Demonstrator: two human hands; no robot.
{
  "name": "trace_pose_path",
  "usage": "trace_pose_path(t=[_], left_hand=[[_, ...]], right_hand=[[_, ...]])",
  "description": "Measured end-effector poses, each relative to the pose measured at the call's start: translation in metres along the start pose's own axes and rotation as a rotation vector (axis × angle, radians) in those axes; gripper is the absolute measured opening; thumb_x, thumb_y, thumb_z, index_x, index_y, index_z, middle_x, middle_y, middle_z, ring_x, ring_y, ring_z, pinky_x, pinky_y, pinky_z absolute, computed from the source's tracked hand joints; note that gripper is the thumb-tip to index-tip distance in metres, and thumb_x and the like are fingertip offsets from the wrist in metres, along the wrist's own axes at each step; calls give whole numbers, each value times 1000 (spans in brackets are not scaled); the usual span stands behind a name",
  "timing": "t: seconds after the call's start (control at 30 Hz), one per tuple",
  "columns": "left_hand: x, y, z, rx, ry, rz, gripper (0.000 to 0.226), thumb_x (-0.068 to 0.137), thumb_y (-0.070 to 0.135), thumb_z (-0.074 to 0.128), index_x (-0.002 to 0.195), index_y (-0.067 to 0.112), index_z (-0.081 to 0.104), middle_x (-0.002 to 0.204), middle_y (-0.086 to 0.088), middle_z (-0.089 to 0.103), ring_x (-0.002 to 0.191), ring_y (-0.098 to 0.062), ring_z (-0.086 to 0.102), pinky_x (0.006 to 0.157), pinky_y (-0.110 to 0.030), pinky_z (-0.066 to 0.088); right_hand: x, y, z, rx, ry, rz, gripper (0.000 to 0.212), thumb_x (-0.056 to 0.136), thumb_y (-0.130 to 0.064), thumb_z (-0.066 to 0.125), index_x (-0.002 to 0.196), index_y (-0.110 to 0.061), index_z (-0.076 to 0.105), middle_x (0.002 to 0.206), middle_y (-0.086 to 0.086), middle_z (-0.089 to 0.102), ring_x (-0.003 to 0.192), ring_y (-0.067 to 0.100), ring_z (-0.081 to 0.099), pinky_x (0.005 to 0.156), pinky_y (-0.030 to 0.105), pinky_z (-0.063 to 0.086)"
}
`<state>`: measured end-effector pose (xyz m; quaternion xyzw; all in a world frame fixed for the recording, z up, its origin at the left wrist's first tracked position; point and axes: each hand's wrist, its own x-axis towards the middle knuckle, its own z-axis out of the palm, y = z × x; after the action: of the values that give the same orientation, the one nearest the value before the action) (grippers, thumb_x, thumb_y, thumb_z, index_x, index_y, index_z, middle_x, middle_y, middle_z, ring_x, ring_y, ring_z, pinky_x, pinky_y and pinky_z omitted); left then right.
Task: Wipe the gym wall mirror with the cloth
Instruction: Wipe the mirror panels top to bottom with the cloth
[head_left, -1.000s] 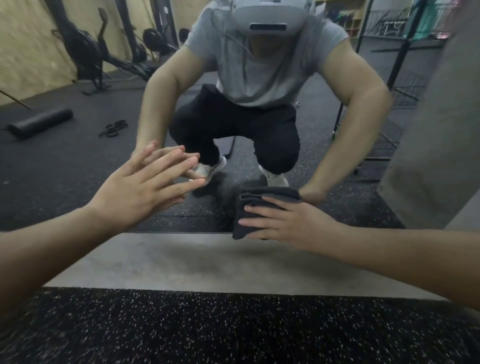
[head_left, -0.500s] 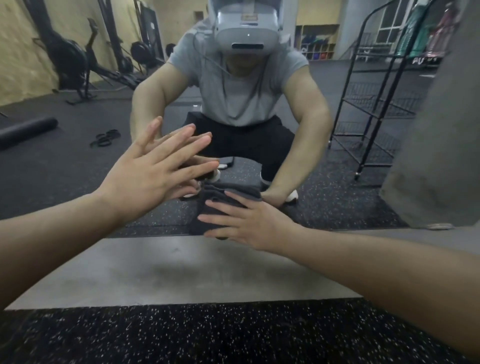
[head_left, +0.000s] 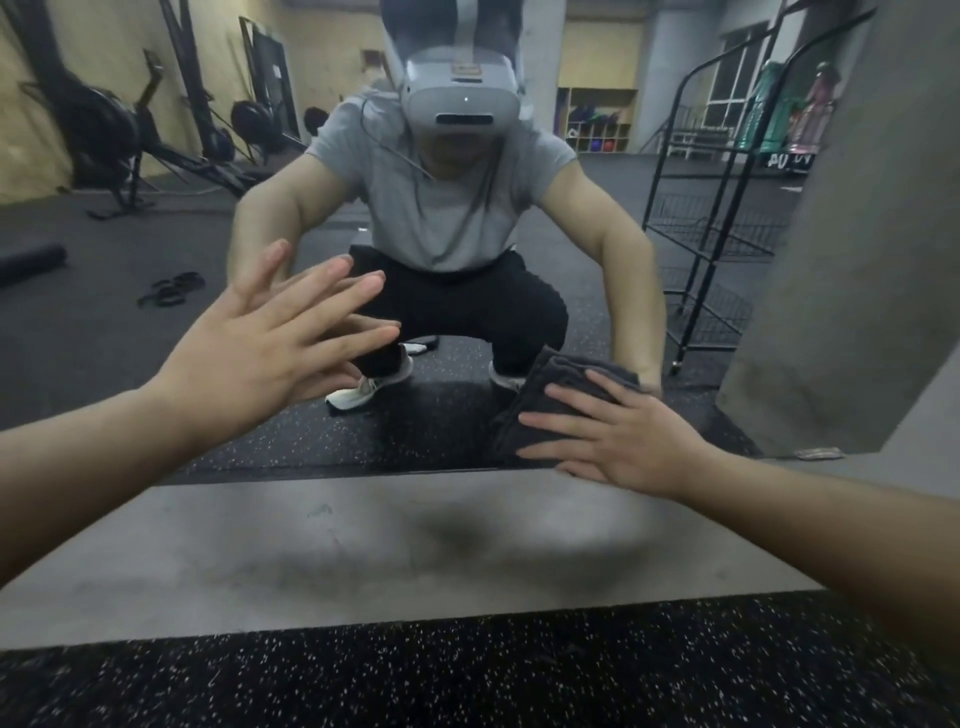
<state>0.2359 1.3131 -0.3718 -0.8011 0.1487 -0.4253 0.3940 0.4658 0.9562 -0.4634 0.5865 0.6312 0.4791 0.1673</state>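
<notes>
Two hands on the glass. The right hand (head_left: 631, 439) presses the folded dark grey cloth (head_left: 545, 402) flat against the gym wall mirror (head_left: 104, 322), fingers spread straight over it, low down just above the concrete ledge (head_left: 363, 545). The left hand (head_left: 270, 343) braces open-palmed on the mirror, holding nothing. Half a second ago the cloth sat nearer the middle, close under the left hand; it has swept out to the right. Judged a sideways stroke along the bottom strip, with higher glass likely still to do.
</notes>
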Motion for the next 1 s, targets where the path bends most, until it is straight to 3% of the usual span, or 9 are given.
trace_pose_path(t=[0.17, 0.37, 0.57, 0.73, 0.9, 1.0], left_hand=[[-15, -19, -11, 19, -46, -37, 56, 108, 50, 44, 159, 29, 36, 168, -4, 30, 154, -28, 29, 117, -63, 29], [-55, -68, -23, 65, -92, -114, 64, 104, 59, 41, 161, 29, 33, 169, -7, 24, 156, -33, 23, 121, -67, 17], [-59, -132, -33, 48, -84, -54, 80, 95, 71, 39, 161, 28, 31, 170, -10, 20, 157, -33, 16, 120, -72, 10], [-47, -179, -51, 9, -30, -125, 92, 85, 77, 40, 161, 25, 32, 170, -14, 18, 158, -34, 10, 121, -71, 2], [-53, -195, -45, 13, -14, -138, 91, 87, 77, 39, 161, 24, 33, 169, -14, 23, 156, -36, 17, 117, -77, 5], [-57, -189, -45, 3, -40, -138, 89, 90, 75, 38, 162, 25, 28, 170, -15, 18, 157, -37, 13, 117, -76, 6]], right_hand=[[96, -20, -10, -2, 55, -25, 58, 104, -53, 51, 158, -39, 36, 169, -6, 24, 157, 27, 12, 129, 50, 1], [173, -3, -33, 3, 77, -107, 59, 103, -55, 51, 158, -38, 37, 168, -7, 25, 157, 26, 13, 129, 49, 0], [258, 52, -88, -31, 211, 129, 53, 104, -60, 43, 154, -42, 44, 164, -6, 36, 154, 30, 27, 127, 50, 5], [319, 116, -143, -131, 236, 298, 57, 104, -64, 42, 156, -41, 40, 165, 2, 36, 152, 41, 30, 122, 62, 17], [322, 79, -132, -88, 261, 449, 51, 106, -53, 47, 154, -38, 44, 163, 3, 38, 151, 44, 27, 122, 65, 13], [307, 46, -111, -59, 226, 356, 49, 108, -51, 43, 156, -40, 40, 165, -2, 30, 153, 38, 22, 124, 62, 12]])
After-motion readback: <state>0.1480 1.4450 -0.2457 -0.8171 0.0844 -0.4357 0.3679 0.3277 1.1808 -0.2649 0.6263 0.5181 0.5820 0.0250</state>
